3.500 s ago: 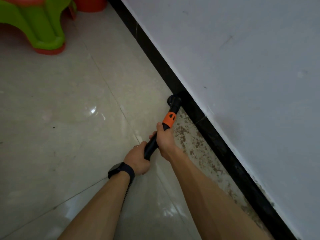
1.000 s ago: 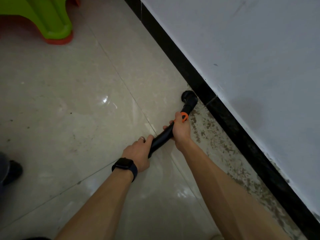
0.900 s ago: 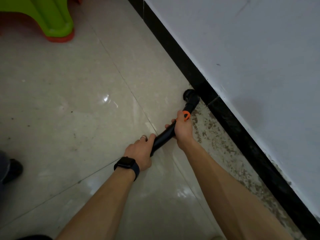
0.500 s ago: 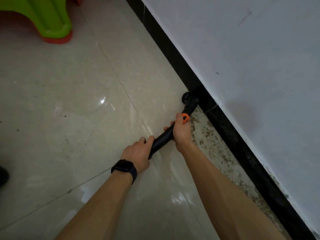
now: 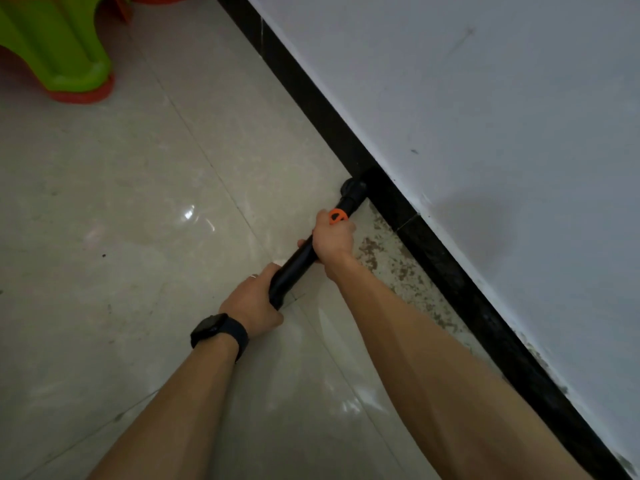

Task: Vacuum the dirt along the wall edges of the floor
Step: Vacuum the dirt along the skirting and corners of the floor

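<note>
A black vacuum tube (image 5: 294, 268) with an orange band (image 5: 336, 215) points at the wall foot. Its round nozzle (image 5: 352, 189) sits on the floor against the black skirting (image 5: 450, 268). My right hand (image 5: 333, 239) grips the tube just below the orange band. My left hand (image 5: 254, 303), with a dark watch on the wrist, grips the tube's near end. Brown dirt specks (image 5: 398, 268) lie on the pale tile along the skirting, on the near side of the nozzle.
A green and red plastic stool (image 5: 65, 53) stands at the far left on the glossy tiled floor (image 5: 138, 237). The white wall (image 5: 485, 133) runs diagonally across the right side. An orange object sits at the top edge beside the stool.
The nozzle has crept a little farther along the skirting, away from me. Both hands keep the same grip. A dark shoe seen at the left edge a second ago is out of view.
</note>
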{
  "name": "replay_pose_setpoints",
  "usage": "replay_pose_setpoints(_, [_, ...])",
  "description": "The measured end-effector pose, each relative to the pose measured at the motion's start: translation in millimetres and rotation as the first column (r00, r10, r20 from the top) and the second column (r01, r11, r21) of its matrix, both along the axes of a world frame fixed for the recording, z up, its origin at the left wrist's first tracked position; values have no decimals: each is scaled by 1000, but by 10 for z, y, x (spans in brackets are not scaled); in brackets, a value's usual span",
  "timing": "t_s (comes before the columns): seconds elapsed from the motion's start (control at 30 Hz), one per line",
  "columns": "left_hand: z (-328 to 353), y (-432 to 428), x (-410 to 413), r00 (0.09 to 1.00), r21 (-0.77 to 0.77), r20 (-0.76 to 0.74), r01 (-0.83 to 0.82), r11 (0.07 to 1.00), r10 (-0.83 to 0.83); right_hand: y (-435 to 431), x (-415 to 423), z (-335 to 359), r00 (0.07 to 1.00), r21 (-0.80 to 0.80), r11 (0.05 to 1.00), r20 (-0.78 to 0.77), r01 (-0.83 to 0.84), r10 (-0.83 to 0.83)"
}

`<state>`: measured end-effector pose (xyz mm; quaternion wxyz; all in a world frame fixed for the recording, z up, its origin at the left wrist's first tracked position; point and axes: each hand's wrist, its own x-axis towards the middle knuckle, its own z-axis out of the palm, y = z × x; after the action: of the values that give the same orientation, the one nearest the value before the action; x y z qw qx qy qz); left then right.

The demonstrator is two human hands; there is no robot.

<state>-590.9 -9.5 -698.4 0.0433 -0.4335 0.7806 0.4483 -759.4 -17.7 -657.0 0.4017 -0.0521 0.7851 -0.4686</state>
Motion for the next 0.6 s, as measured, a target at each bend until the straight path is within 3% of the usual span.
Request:
replay_pose_setpoints(0.1, [-12,-18,-52,996,62,-57,-61,996,64,-123,-12,64,999,46,998,-13,-52,53])
replay_pose_setpoints(0.2, [-47,11,-74,996,24,-68,-59,998,61,-115,-50,47,998,68,996,-9,-56,57])
replay_pose_setpoints(0.37, [38,214,-96,1000,-110,-17,18,994,-20,156,-88,-27,997,-24,998,53,63,-61])
replay_pose_setpoints(0.5, [186,474,-63,998,-100,-58,28,995,-34,512,44,-57,988,-84,989,108,121,-112])
replay_pose_setpoints(0.6, [237,592,-57,995,-120,-1,101,988,-102,800,235,-19,980,-78,987,155,139,-126])
